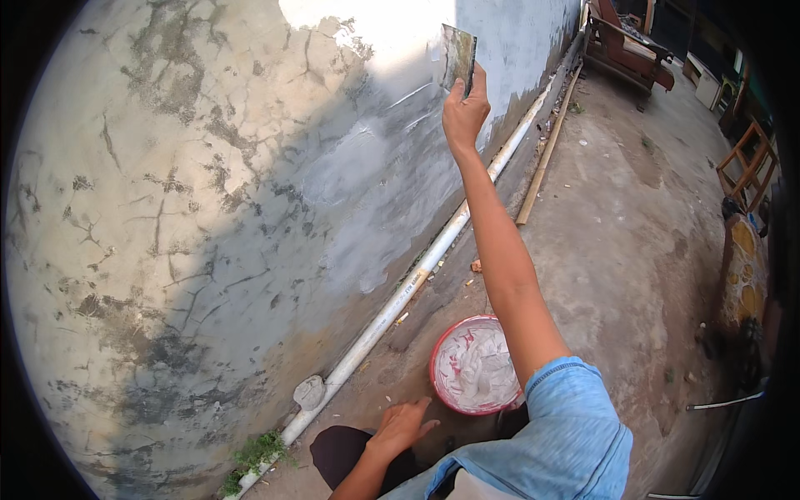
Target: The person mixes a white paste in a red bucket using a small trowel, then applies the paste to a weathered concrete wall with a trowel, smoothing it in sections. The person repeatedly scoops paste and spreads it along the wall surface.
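My right hand (pixel 466 114) reaches up and forward to the wall, its fingers closed round a flat rectangular putty scraper (pixel 457 60). The scraper's blade is smeared and stands at the wall (pixel 250 208), beside fresh pale streaks of putty (pixel 354 162). Low down, my left hand (pixel 402 427) lies over my dark-clad knee (pixel 333 450) with its fingers stretched out and nothing in it. Between that hand and my right arm stands a round red bucket (pixel 434 367), holding thick whitish putty (pixel 477 367). My right upper arm hides part of its rim.
A white pipe (pixel 400 297) runs along the foot of the cracked wall, with a stone (pixel 309 392) and a green weed (pixel 258 450) against it. A bamboo strip (pixel 546 158) lies on the concrete ground (pixel 617 242). Wooden furniture (pixel 629 50) stands at the far right.
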`<state>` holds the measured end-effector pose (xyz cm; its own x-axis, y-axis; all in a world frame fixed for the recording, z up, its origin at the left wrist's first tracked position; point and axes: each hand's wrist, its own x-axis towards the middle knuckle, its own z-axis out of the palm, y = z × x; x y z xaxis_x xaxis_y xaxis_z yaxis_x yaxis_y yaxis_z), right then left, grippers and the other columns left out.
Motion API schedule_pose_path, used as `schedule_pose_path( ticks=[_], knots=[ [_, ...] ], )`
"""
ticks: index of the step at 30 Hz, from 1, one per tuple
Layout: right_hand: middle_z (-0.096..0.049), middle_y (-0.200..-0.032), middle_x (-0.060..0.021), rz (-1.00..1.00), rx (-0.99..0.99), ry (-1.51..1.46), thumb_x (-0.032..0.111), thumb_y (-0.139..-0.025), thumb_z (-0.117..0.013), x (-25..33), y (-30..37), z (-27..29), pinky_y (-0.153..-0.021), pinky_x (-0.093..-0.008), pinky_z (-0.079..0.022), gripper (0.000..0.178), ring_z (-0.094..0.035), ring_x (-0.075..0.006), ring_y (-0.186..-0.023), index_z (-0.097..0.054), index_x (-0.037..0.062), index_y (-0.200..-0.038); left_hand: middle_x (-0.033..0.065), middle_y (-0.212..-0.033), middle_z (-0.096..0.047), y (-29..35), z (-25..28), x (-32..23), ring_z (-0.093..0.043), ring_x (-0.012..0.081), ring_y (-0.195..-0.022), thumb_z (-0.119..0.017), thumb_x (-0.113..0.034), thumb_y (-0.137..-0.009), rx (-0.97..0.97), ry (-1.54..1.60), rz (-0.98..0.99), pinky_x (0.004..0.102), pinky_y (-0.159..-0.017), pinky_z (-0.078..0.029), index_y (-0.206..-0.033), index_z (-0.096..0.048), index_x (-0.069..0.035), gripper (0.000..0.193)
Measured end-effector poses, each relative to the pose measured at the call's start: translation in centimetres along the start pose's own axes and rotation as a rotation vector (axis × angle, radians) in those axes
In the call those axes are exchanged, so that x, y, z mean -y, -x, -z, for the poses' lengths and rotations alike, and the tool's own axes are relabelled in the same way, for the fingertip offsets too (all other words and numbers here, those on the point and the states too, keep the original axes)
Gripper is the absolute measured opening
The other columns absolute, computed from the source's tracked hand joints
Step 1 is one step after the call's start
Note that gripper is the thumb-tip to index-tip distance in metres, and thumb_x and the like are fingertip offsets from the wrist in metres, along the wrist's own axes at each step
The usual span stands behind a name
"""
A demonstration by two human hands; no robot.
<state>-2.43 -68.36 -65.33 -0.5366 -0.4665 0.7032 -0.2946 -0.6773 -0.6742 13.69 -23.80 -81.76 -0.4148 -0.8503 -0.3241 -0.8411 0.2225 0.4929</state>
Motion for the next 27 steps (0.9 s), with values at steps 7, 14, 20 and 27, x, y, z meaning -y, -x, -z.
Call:
schedule_pose_path(
  ticks=[7,14,20,27],
  knots=[
    [-0.072,-0.097,-0.0153,-0.030,0.155,-0.025,-0.003,-0.089,-0.053,4.7,5.2,-1.1,-0.067,-0.0331,-0.052,0.041,-0.070,-0.0250,-0.080,-0.059,0.0106,-0.127,0.0237,-0.104,-0.067,-0.3,1.1,-0.9,-0.064,0.0398,-0.100,-0.069,-0.038,-0.088,0.141,-0.007,0.074,0.0463,-0.089,-0.050,-0.125,-0.056,-0.003,0.053],
    [-0.069,-0.119,-0.0131,0.568,0.245,-0.226,-0.011,-0.083,-0.055,7.0,11.3,1.3,-0.073,-0.0348,-0.055,0.052,-0.071,-0.0299,-0.098,-0.059,0.0115,-0.130,0.0221,-0.097,-0.067,-0.6,2.2,-1.9,-0.066,0.0394,-0.094,-0.072,-0.034,-0.086,0.101,-0.038,0.076,0.0478,-0.081,-0.052,-0.116,-0.055,-0.002,0.047],
    [-0.072,-0.107,-0.0150,-0.198,-0.037,0.090,0.004,-0.096,-0.051,-7.5,4.6,1.6,-0.075,-0.0321,-0.051,0.037,-0.069,-0.0230,-0.087,-0.055,0.0048,-0.133,0.0221,-0.096,-0.067,0.4,0.1,-0.3,-0.066,0.0394,-0.093,-0.072,-0.034,-0.085,0.036,-0.020,0.031,0.0477,-0.079,-0.053,-0.116,-0.056,-0.003,0.047],
    [-0.060,-0.130,-0.0246,0.024,0.094,-0.017,-0.005,-0.084,-0.054,-2.0,9.7,-2.0,-0.092,-0.0392,-0.051,0.055,-0.065,-0.0371,-0.111,-0.054,0.0087,-0.137,0.0214,-0.093,-0.068,-0.2,-0.3,-0.1,-0.066,0.0392,-0.090,-0.072,-0.034,-0.085,0.028,-0.012,-0.001,0.0467,-0.079,-0.053,-0.116,-0.057,-0.002,0.047]
  ],
)
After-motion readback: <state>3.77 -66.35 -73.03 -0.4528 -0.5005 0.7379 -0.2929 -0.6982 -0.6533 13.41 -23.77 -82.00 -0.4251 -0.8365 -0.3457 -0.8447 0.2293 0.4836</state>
